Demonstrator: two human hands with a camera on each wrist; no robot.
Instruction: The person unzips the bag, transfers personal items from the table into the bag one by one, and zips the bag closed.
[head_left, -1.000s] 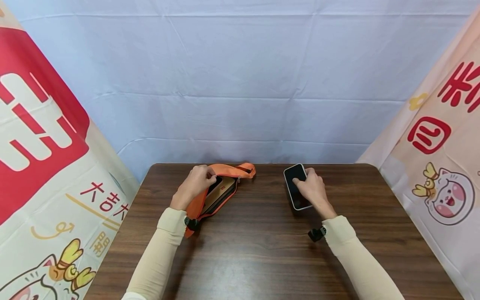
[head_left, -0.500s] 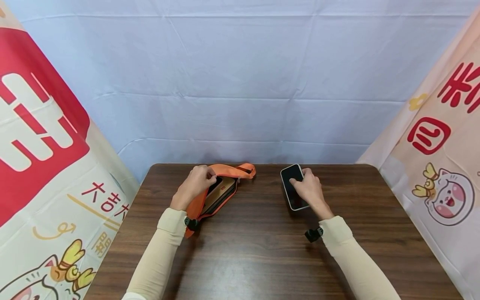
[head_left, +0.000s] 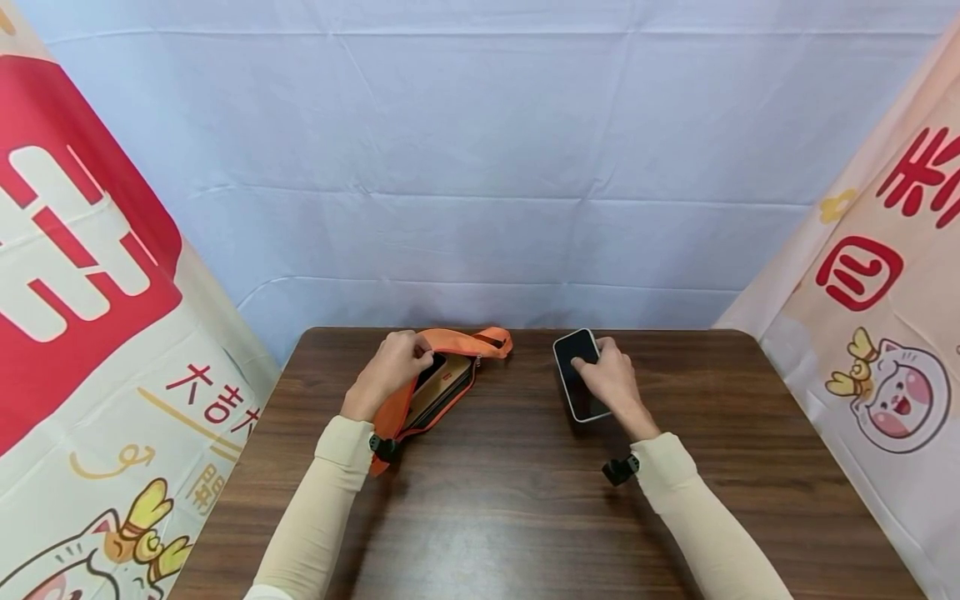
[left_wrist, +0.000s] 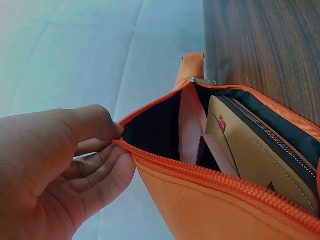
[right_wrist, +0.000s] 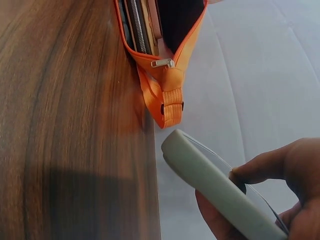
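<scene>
An orange zip pouch [head_left: 442,379] lies on the dark wooden table [head_left: 525,500] at the far left of centre. My left hand [head_left: 390,371] pinches the pouch's upper zip edge [left_wrist: 150,157] and holds it apart. Inside sits a tan wallet [left_wrist: 250,160] against the black lining. My right hand [head_left: 611,379] grips a smartphone [head_left: 576,371] with a dark screen and pale case [right_wrist: 210,185], lifted a little above the table, to the right of the pouch [right_wrist: 160,60].
A pale blue cloth [head_left: 480,167] hangs behind the table. Printed banners stand at the left [head_left: 90,292] and right [head_left: 885,292]. The pouch's strap end [head_left: 491,339] lies toward the table's far edge.
My right hand has carried the phone leftward, nearer the pouch. My left hand and the pouch have stayed where they were.
</scene>
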